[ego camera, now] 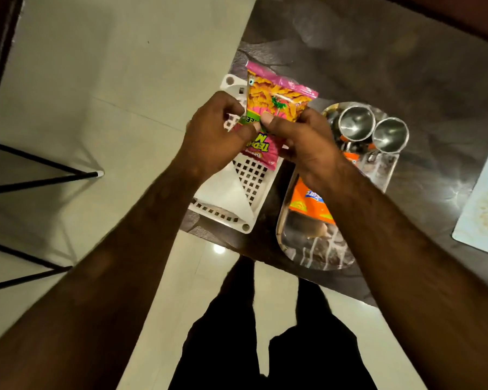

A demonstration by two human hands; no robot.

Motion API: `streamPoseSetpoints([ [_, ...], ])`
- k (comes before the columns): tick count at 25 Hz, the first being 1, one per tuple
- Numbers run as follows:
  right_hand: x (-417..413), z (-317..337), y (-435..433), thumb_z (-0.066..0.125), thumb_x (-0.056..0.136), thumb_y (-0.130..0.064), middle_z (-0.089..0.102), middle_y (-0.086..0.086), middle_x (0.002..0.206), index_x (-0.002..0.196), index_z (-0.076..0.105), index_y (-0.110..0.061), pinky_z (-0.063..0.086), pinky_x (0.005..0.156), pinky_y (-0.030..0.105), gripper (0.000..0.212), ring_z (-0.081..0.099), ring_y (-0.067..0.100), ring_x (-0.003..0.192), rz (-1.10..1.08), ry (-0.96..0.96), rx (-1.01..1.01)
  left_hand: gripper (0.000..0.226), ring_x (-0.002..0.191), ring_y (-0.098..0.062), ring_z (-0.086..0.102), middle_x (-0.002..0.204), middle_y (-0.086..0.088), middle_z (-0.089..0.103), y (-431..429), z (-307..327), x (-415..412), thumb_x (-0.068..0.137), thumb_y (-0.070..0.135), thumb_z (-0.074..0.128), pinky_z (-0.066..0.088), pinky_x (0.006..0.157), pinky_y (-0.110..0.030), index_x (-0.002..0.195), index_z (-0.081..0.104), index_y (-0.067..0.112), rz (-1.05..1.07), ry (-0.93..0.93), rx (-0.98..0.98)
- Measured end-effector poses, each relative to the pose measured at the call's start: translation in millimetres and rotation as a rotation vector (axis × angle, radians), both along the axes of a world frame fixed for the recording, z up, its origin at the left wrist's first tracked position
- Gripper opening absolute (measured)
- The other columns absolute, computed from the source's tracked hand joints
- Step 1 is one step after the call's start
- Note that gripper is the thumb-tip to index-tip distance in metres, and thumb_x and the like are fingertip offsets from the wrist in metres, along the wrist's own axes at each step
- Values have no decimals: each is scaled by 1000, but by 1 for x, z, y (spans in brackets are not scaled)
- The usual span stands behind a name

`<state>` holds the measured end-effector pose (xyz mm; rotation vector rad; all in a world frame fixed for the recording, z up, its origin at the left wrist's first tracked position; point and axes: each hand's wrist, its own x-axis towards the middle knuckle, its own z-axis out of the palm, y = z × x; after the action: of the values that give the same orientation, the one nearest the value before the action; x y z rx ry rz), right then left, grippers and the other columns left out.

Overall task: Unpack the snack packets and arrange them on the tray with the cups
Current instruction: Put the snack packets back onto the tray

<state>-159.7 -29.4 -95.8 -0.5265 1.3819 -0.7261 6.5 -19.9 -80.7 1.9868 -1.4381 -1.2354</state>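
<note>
Head view: about halfway, I'd say: orange packet (310, 204) lies on the tray (307, 249), two cups (357, 122) at its far end; left hand (214, 136) and right hand (302, 142) both pinch the pink packet (276, 108) just left of the tray, unplaced.

There are two snack packets, one pink packet (276, 99) and one orange packet (310, 205). There are two shiny cups, the first cup (356, 123) and the second cup (390, 135). There is one shiny tray (313, 249). There is one white basket (251, 178) and one white sheet (223, 192). There are two hands, the left hand (217, 133) and the right hand (307, 147). There is one pale board (482, 215) and one dark table (406, 66)
</note>
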Motion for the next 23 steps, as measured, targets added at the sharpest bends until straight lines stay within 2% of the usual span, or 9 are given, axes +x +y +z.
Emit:
streamPoseSetpoints([
  [2, -24, 11, 11, 81, 89, -6, 83, -2, 90, 114, 73, -12, 63, 68, 25, 27, 81, 11, 76, -24, -68, -21, 53, 105, -19, 68, 118, -5, 68, 2, 15, -14, 82, 23, 79, 58, 87, -36, 126, 52, 13, 9, 332, 161],
  [4, -46, 17, 25, 78, 93, -5, 84, -2, 91, 117, 74, -11, 63, 66, 25, 25, 82, 11, 77, -21, -108, -18, 53, 104, -24, 72, 118, -13, 71, 8, 19, -34, 83, 11, 78, 60, 85, -38, 130, 55, 8, -4, 500, 271],
  [8, -99, 12, 66, 77, 94, -5, 83, 4, 99, 123, 71, -5, 63, 62, 26, 29, 82, 14, 78, -9, -65, 82, 48, 105, -33, 71, 116, -19, 71, 44, 7, -87, 80, 1, 78, 60, 87, -44, 124, 58, 1, 105, 520, 388],
  [10, -132, 10, 94, 77, 94, -6, 84, 6, 99, 130, 68, -1, 63, 60, 26, 37, 83, 15, 76, -51, -59, 166, 47, 97, -27, 73, 110, -15, 72, 69, -1, -121, 79, 2, 79, 62, 79, -34, 122, 60, 1, 106, 532, 428],
  [12, -161, 6, 118, 74, 95, -3, 84, 13, 104, 131, 67, -1, 67, 66, 34, 37, 84, 25, 85, -111, -128, 232, 42, 84, -13, 69, 96, -3, 69, 88, -11, -155, 78, 6, 82, 57, 68, -19, 115, 62, 2, 57, 435, 408],
  [15, -194, -9, 132, 68, 98, 2, 74, 29, 126, 139, 61, 7, 62, 97, 57, 42, 76, 45, 112, -163, -127, 269, 32, 70, 6, 60, 86, 6, 60, 102, -30, -199, 78, 13, 83, 51, 59, -15, 101, 61, 15, 41, 380, 402],
  [17, -208, -19, 127, 70, 97, 3, 77, 24, 113, 138, 62, 10, 69, 81, 43, 43, 82, 31, 90, -187, -24, 265, 35, 79, 2, 63, 93, 6, 59, 101, -40, -212, 80, 24, 81, 57, 65, -22, 106, 57, 20, 16, 293, 389],
  [19, -218, -26, 118, 73, 95, 3, 78, 15, 99, 135, 64, 10, 65, 59, 28, 42, 80, 14, 65, -206, 63, 267, 38, 95, -22, 64, 106, -3, 58, 97, -45, -212, 84, 29, 74, 59, 76, -45, 114, 56, 17, -69, 126, 294],
  [23, -224, -39, 103, 76, 92, 6, 78, 10, 93, 132, 65, 8, 64, 54, 27, 42, 77, 10, 58, -227, 137, 247, 46, 110, -35, 54, 119, -10, 54, 85, -49, -199, 80, 25, 60, 48, 89, -47, 126, 57, 20, -589, -461, -94],
])
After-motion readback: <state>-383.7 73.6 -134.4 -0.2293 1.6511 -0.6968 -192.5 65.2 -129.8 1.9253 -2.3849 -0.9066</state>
